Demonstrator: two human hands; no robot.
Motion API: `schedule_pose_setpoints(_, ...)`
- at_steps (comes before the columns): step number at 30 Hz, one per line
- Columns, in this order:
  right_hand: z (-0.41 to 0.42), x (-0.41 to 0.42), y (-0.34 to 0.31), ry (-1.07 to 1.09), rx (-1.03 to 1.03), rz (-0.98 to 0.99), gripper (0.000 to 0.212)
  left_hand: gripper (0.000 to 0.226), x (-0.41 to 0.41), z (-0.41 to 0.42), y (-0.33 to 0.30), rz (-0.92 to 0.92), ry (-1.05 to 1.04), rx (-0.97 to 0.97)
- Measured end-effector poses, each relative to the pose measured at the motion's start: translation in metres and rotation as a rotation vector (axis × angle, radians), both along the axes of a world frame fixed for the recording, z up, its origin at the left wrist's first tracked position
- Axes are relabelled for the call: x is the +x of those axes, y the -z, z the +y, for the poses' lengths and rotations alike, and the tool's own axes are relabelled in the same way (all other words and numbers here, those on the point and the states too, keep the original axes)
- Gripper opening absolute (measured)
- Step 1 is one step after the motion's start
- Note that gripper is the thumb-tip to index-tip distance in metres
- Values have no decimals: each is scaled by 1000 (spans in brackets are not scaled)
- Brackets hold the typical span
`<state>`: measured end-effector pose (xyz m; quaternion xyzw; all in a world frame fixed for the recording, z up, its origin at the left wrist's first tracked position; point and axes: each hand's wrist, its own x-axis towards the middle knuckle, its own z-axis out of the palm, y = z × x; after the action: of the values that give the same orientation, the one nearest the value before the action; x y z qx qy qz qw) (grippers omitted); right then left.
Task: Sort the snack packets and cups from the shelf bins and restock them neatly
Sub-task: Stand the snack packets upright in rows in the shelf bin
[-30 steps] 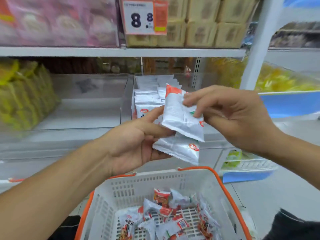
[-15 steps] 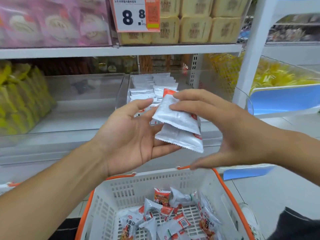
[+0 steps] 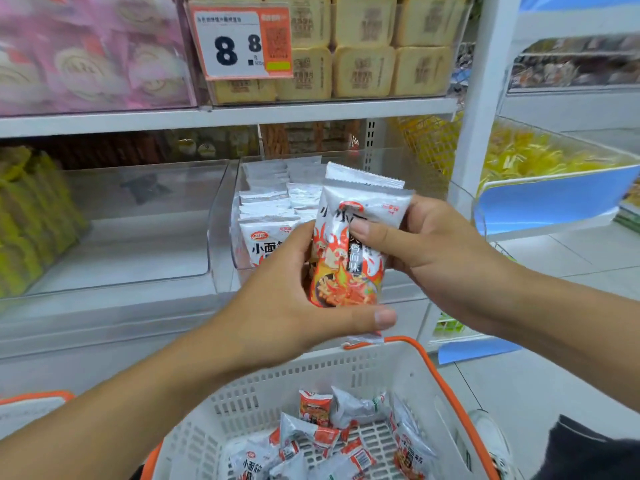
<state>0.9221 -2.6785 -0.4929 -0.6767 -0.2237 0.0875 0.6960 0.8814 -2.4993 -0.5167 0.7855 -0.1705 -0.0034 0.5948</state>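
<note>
Held packets (image 3: 349, 251): a small stack of silver snack packets, printed front toward the camera, red-and-orange flame artwork, upright; a second packet's crimped top edge shows behind the first. Position: centre of view, above the near basket and in front of the clear bin.

Left hand (image 3: 277, 306): wrapped round the stack's left and lower edge, thumb lying across beneath the bottom of the front packet, fingers hidden behind.

Right hand (image 3: 426, 251): gripping the stack's right edge, thumb pressed on the printed front, fingers curled behind.

Clear bin (image 3: 221, 216): transparent shelf compartment just beyond the hands, holding a row of matching silver packets (image 3: 270, 216) standing on edge, front to back.

Empty-looking clear compartment (image 3: 138, 230): to the left of that bin.

Basket (image 3: 263, 393): white perforated plastic, orange rim, nearest the camera; loose packets (image 3: 332, 434) of the same kind lie jumbled in its bottom.

Price tag (image 3: 242, 43): far, upper shelf, reading 8.8.

Yellow boxed goods (image 3: 363, 64): right of the tag.

Pink wrapped goods (image 3: 90, 53): left of the tag.
</note>
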Motion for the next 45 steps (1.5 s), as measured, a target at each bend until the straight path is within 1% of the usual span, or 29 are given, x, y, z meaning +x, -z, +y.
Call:
schedule_pose_setpoints(2, 1, 1, 0, 67, -32, -5, 32, 78, 1, -8, 5, -5, -80, -3)
schedule_pose_setpoints(5, -6, 6, -7, 135, -202, -50, 45, 68, 5, -5, 5, 0, -125, 32)
schedule_pose_setpoints(9, -17, 9, -15, 69, -224, -10, 54, 58, 7, -1, 2, -13, -117, 144)
schedule_pose_setpoints(11, -22, 11, -19, 12, -254, 37, 52, 57, 7, -1, 5, -19, -128, 195)
schedule_pose_setpoints(13, -28, 13, -24, -61, -315, 68, 46, 61, 8, -3, 10, -46, -150, 269)
schedule_pose_setpoints(15, -32, 12, -29, -125, -428, 20, 41, 62, 8, -7, 14, -86, -172, 335)
schedule_pose_setpoints(17, -33, 11, -33, -119, -503, -87, 41, 60, 7, -11, 15, -133, -194, 403)
schedule_pose_setpoints(19, -33, 10, -35, -61, -468, -159, 43, 56, 8, -15, 12, -167, -193, 452)
schedule_pose_setpoints(20, -33, 10, -35, -46, -438, -160, 44, 56, 8, -16, 11, -183, -187, 471)
schedule_pose_setpoints(24, -36, 18, -30, -40, -392, -90, 43, 59, 12, -21, 9, -228, -227, 529)
schedule_pose_setpoints(26, -40, 20, -31, -84, -382, -72, 43, 58, 15, -23, 10, -237, -241, 515)
schedule_pose_setpoints(29, -42, 17, -34, -179, -460, -168, 48, 55, 19, -27, 9, -276, -248, 552)
schedule_pose_setpoints(31, -44, 17, -39, -122, -472, -260, 46, 54, 21, -26, 2, -330, -243, 607)
schedule_pose_setpoints(33, -51, 20, -49, 18, -498, -411, 40, 54, 27, -19, -8, -484, -249, 670)
schedule_pose_setpoints(35, -65, 30, -58, 254, -629, -602, 39, 70, 40, -3, -15, -659, -313, 833)
schedule_pose_setpoints(36, -71, 38, -59, 372, -719, -687, 42, 73, 48, 6, -17, -678, -353, 929)
schedule_pose_setpoints(37, -74, 47, -55, 467, -807, -744, 44, 73, 56, 16, -17, -655, -380, 1015)
schedule_pose_setpoints(38, -73, 58, -49, 526, -886, -785, 46, 73, 61, 24, -15, -598, -391, 1085)
schedule_pose_setpoints(39, -69, 71, -40, 538, -956, -809, 47, 73, 66, 31, -11, -534, -383, 1136)
schedule_pose_setpoints(41, -54, 103, -23, 472, -1053, -774, 49, 70, 70, 35, -2, -463, -358, 1225)
schedule_pose_setpoints(43, -36, 137, -13, 428, -1116, -677, 53, 69, 71, 36, 4, -466, -353, 1281)
schedule_pose_setpoints(45, -17, 168, -11, 410, -1144, -549, 57, 71, 73, 37, 5, -483, -362, 1290)
